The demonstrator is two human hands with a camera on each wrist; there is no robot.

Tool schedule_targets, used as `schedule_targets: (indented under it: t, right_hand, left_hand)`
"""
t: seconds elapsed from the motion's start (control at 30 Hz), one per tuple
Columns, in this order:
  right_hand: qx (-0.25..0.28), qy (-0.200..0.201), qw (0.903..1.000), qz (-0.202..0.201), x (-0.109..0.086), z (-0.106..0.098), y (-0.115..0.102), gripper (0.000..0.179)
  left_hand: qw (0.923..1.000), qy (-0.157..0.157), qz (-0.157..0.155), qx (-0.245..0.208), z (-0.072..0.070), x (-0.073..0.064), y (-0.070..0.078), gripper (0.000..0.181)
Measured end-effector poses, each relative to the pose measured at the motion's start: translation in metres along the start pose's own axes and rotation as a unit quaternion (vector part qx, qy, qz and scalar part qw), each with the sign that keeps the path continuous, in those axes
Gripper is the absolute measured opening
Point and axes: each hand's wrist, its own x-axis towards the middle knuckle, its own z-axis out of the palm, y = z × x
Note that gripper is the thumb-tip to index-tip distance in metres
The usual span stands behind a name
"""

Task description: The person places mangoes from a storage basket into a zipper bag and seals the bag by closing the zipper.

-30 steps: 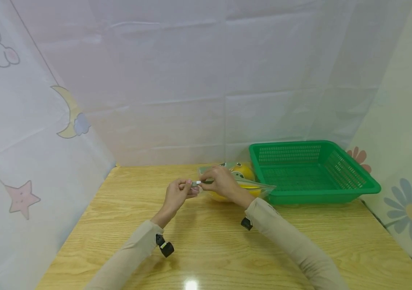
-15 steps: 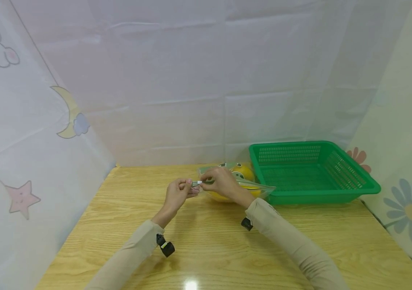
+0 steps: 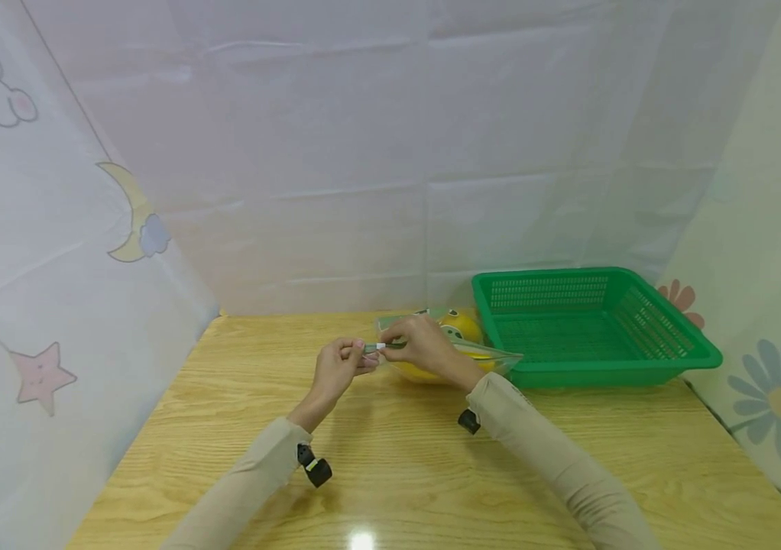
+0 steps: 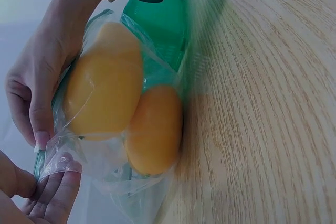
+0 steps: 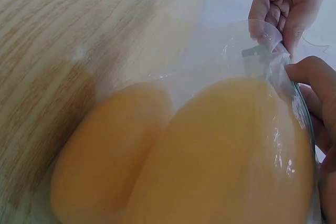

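Note:
A clear zip bag (image 3: 510,357) with a green zip edge lies on the table, holding yellow-orange fruit that look like mangoes. In the left wrist view a large mango (image 4: 105,87) rests beside a smaller, rounder one (image 4: 155,129), both behind the plastic. My left hand (image 3: 335,372) pinches the left end of the bag's zip edge between thumb and fingers. Close to its right, my right hand (image 3: 421,345) pinches the small white slider (image 3: 380,346) on that edge. Black-and-white printed faces show on the bag beyond the right hand, which covers part of it.
A green slatted plastic basket (image 3: 604,376) stands at the back right, close against the bag's right side. The wooden table (image 3: 390,473) meets a pale curtain (image 3: 335,229) behind. Black wrist cameras (image 3: 318,472) hang under both forearms.
My right hand and the white slider have shifted slightly right along the zip edge, away from my left hand. The left hand keeps its place, and the bag and basket stay put.

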Motion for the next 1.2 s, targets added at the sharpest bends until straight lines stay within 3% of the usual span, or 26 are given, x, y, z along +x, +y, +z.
schedule_targets:
  t: [0.8, 1.2]
  right_hand:
    - [0.001, 0.005, 0.9994, -0.036, -0.01, -0.014, 0.009, 0.004]
    - [0.003, 0.01, 0.9989, -0.046, -0.011, -0.02, 0.009, 0.007]
  left_hand:
    - [0.9997, 0.002, -0.001, 0.024, 0.002, -0.001, 0.003, 0.026]
    - [0.9994, -0.004, 0.018, 0.029, 0.002, -0.001, 0.003, 0.025]
